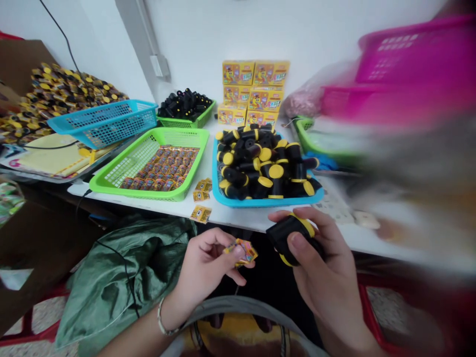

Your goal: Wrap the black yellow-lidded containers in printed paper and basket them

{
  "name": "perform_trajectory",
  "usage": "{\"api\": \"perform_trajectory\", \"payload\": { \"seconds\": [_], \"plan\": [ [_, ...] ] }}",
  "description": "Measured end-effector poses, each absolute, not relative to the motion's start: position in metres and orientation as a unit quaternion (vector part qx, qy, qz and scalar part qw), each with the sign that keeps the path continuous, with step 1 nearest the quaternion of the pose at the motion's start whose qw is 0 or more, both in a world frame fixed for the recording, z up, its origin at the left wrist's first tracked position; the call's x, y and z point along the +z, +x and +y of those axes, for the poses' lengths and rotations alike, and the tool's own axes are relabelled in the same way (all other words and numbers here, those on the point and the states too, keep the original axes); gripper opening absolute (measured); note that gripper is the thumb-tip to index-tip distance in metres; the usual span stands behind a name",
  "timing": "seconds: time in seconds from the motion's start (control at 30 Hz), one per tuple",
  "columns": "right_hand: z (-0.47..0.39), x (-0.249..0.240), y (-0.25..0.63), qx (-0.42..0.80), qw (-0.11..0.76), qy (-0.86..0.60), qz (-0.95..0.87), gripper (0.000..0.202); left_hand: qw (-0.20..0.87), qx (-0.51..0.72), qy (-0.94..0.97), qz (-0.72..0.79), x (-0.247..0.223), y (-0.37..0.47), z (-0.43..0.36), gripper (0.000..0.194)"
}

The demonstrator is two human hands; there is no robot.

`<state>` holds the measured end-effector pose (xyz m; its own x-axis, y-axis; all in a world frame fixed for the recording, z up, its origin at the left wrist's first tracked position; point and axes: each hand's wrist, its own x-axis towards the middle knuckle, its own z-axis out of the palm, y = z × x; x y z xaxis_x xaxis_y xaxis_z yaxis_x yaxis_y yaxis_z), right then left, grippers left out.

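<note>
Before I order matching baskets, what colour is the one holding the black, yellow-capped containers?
The basket is bright blue, best seen in the head view.

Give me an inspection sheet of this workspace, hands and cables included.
Surface: white tabletop, largely covered.
Things: small yellow printed packets in the left hand; yellow-capped black plastic cylinders in the right hand, more heaped in the blue plastic basket.
Clutter: loose yellow printed pieces beside the lime-green plastic basket.
Hands: both closed on their items.
Cables: thin black cable across the dark-green sheet.
Surroundings: yellow printed boxes stacked by the white wall; right side blurred.
</note>
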<state>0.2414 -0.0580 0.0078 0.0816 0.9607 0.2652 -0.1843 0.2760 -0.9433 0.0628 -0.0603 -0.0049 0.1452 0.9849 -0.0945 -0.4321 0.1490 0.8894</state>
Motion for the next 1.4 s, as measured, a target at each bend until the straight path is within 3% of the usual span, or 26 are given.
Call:
{"api": "perform_trajectory", "payload": {
  "seconds": [0.23, 0.43, 0.57, 0.7, 0.83, 0.97, 1.13, 1.3, 1.4],
  "plan": [
    [-0.062, 0.015, 0.234, 0.513, 0.594, -0.368, -0.499, 0.026, 0.557, 0.514, 0.529, 0.382, -0.002, 0.063, -0.066, 0.052],
    [-0.066, 0.030, 0.229, 0.425, 0.566, -0.389, -0.589, 0.023, 0.401, 0.516, 0.634, 0.413, -0.003, 0.053, -0.064, 0.060],
    [-0.062, 0.030, 0.227, 0.373, 0.565, -0.410, -0.611, 0.026, 0.379, 0.511, 0.662, 0.396, -0.002, 0.049, -0.066, 0.045],
    [-0.061, 0.027, 0.225, 0.373, 0.559, -0.411, -0.616, 0.031, 0.408, 0.534, 0.626, 0.395, 0.005, 0.050, -0.066, 0.012],
    [-0.062, 0.020, 0.225, 0.399, 0.559, -0.411, -0.599, 0.032, 0.327, 0.547, 0.641, 0.429, 0.012, 0.046, -0.064, 0.040],
    [-0.061, 0.018, 0.230, 0.363, 0.550, -0.379, -0.650, 0.032, 0.232, 0.534, 0.690, 0.430, 0.019, 0.036, -0.065, 0.044],
    [-0.061, 0.026, 0.233, 0.314, 0.529, -0.361, -0.701, 0.040, 0.262, 0.510, 0.675, 0.464, 0.024, 0.035, -0.066, 0.042],
    [-0.059, 0.025, 0.226, 0.363, 0.537, -0.386, -0.656, 0.022, 0.378, 0.495, 0.642, 0.448, 0.013, 0.049, -0.063, 0.033],
    [-0.056, 0.021, 0.222, 0.366, 0.531, -0.426, -0.635, 0.015, 0.316, 0.493, 0.679, 0.443, 0.008, 0.053, -0.058, 0.030]
  ]
}}
